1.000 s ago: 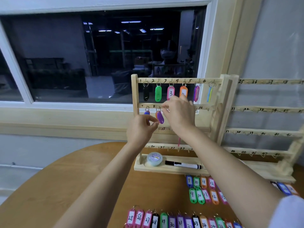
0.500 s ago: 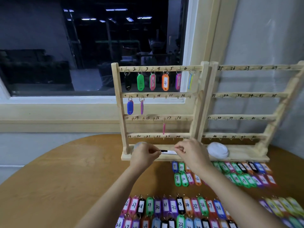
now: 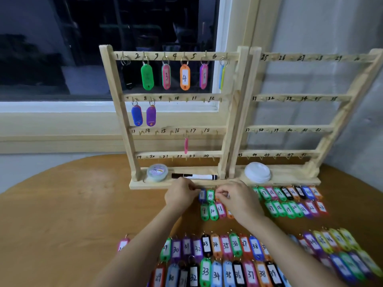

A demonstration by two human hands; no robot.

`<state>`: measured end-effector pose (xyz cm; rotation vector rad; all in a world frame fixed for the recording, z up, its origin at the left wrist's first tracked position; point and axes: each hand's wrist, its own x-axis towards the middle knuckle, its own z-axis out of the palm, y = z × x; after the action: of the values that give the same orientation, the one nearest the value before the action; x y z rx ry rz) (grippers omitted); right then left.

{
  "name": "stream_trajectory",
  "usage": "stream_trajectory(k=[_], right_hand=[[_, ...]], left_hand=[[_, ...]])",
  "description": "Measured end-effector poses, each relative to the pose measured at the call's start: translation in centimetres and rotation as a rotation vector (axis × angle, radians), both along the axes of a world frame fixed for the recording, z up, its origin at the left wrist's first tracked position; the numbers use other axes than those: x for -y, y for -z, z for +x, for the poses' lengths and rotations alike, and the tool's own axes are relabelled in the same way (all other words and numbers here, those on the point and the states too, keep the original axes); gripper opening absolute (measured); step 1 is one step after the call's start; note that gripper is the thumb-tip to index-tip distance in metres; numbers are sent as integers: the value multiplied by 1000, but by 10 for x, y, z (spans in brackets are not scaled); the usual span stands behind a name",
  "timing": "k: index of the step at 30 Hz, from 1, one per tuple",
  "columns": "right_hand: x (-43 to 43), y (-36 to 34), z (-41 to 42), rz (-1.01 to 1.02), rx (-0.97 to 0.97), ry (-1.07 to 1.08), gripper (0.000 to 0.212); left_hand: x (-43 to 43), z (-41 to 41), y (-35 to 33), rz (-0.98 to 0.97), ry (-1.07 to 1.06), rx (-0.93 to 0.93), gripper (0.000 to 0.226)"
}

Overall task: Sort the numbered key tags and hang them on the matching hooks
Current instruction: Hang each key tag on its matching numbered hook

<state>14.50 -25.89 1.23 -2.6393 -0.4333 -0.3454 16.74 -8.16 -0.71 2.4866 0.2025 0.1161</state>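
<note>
Having been lowered from the rack (image 3: 116,96), the left hand (image 3: 182,195) and right hand (image 3: 238,200) are being brought close together beside the blue 9 tag (image 3: 202,195) lying on the table (image 3: 62,204). Their fingers are curled, but whether anything is gripped cannot be told. Hook 9 (image 3: 169,99) is seemingly being served next.

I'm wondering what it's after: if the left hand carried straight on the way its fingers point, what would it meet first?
The left hand points rightward, so probably the blue tag right beside it, then the green 10 tag. Contact is unclear.
</note>
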Motion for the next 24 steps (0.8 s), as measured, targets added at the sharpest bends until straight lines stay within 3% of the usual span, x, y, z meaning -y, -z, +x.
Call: stream_trajectory(k=[15, 24], right_hand=[[-15, 16, 0, -1, -50, -73, 19], [-19, 14, 14, 41, -59, -11, 15]], left_hand=[[1, 0, 8, -20, -2, 16, 12], [-16, -2, 12, -16, 12, 133, 10]])
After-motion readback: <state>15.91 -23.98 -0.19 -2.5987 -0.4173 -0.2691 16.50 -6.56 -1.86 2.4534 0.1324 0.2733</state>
